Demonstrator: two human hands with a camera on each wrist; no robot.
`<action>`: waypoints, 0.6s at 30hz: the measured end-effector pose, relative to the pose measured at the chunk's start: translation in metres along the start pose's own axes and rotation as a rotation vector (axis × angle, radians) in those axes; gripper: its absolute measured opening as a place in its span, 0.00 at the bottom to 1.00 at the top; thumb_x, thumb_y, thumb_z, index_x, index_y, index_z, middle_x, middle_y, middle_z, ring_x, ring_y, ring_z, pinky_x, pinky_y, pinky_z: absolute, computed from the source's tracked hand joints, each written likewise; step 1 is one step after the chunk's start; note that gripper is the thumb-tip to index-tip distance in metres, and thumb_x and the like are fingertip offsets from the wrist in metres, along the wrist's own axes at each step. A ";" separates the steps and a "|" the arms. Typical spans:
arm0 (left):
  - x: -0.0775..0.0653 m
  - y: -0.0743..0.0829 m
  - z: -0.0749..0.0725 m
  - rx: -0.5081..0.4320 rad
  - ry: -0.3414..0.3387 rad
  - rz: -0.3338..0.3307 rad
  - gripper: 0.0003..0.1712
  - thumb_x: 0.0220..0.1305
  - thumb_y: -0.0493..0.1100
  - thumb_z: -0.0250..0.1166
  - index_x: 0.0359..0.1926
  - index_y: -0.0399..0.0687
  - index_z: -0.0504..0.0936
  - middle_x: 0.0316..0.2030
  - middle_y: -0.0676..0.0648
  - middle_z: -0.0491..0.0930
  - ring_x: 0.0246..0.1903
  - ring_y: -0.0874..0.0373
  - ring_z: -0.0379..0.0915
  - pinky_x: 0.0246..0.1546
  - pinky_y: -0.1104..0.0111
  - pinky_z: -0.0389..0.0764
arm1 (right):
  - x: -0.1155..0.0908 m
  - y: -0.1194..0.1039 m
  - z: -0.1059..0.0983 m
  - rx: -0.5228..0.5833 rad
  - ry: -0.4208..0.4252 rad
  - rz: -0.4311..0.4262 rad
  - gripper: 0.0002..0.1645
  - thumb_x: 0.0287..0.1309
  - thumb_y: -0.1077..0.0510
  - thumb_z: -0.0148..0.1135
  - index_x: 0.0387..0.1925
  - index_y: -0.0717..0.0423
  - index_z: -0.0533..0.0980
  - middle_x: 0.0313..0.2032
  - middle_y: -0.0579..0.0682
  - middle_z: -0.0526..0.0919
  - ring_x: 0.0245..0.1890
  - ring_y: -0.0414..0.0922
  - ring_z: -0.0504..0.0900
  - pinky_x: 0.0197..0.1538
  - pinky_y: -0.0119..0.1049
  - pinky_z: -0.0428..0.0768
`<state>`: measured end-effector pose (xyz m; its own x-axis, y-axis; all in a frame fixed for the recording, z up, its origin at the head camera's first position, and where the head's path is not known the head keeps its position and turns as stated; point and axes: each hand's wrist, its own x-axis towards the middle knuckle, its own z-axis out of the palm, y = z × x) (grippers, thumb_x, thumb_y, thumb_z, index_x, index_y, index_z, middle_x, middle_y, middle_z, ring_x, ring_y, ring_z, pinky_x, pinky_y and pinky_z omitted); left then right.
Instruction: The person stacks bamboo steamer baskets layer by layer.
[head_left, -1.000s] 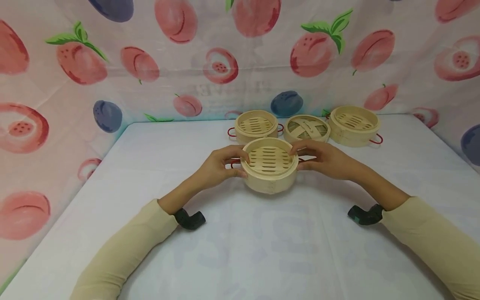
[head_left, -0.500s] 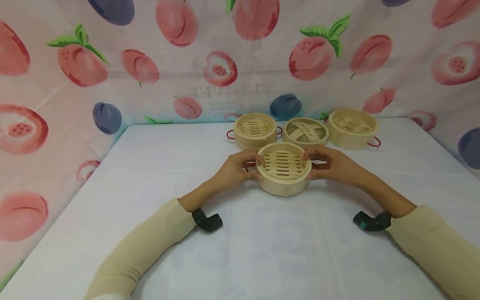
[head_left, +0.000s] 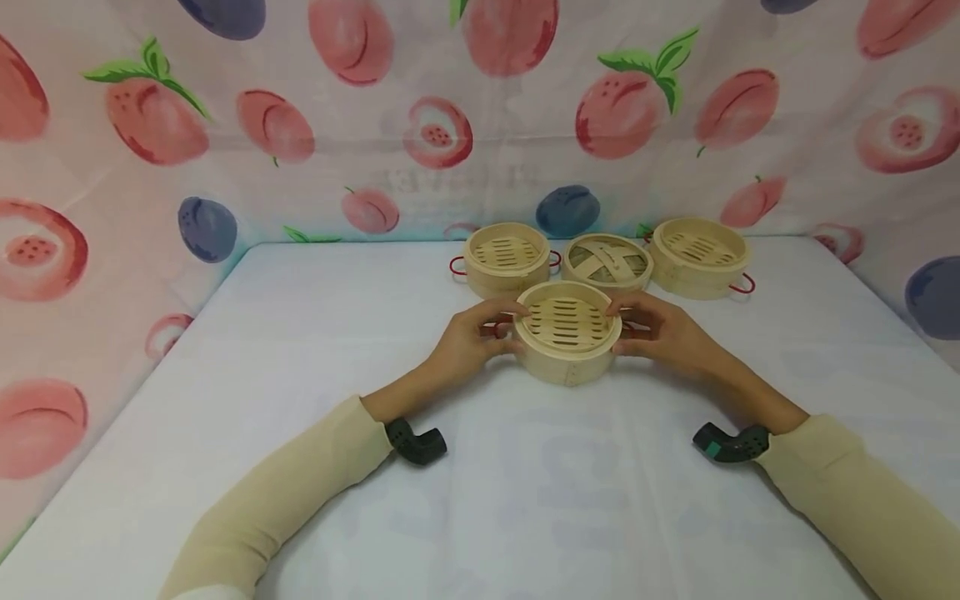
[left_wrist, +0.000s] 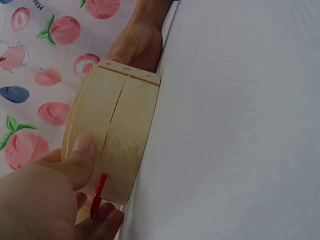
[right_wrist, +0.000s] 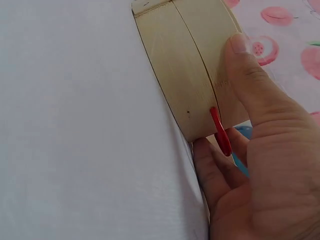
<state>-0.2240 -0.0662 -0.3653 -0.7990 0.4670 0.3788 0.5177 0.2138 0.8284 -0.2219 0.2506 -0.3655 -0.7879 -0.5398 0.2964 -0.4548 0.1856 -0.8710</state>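
Bamboo steamer, between left hand and right hand, both gripping its sides

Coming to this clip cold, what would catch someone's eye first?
The eye would likely go first to the fruit-print backdrop across the top of the head view. Next comes the slotted bamboo steamer near the middle, held between the left hand and right hand. Three more round bamboo pieces sit behind it, toward the far edge of the white table.
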 end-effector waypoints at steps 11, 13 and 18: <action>-0.001 0.000 -0.001 -0.015 -0.039 -0.055 0.24 0.58 0.35 0.69 0.56 0.49 0.78 0.57 0.48 0.75 0.49 0.56 0.77 0.48 0.67 0.77 | -0.002 0.000 0.000 -0.028 0.052 0.022 0.27 0.50 0.73 0.68 0.53 0.66 0.70 0.54 0.55 0.71 0.53 0.43 0.74 0.53 0.28 0.73; -0.001 0.000 -0.002 -0.007 -0.042 -0.052 0.24 0.58 0.35 0.69 0.56 0.49 0.77 0.57 0.47 0.75 0.49 0.56 0.77 0.48 0.68 0.77 | -0.002 0.001 0.000 -0.023 0.054 0.011 0.27 0.50 0.73 0.68 0.52 0.67 0.70 0.53 0.55 0.71 0.53 0.43 0.74 0.53 0.28 0.73; -0.001 -0.001 -0.003 0.005 -0.040 -0.034 0.24 0.58 0.35 0.69 0.56 0.49 0.77 0.56 0.47 0.76 0.48 0.56 0.77 0.48 0.68 0.77 | -0.001 0.001 0.001 -0.026 0.057 -0.016 0.26 0.50 0.74 0.67 0.52 0.68 0.70 0.52 0.54 0.72 0.52 0.43 0.75 0.53 0.28 0.73</action>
<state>-0.2240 -0.0692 -0.3655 -0.8033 0.4935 0.3335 0.4921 0.2346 0.8383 -0.2206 0.2505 -0.3669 -0.8021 -0.4959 0.3329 -0.4781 0.1990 -0.8555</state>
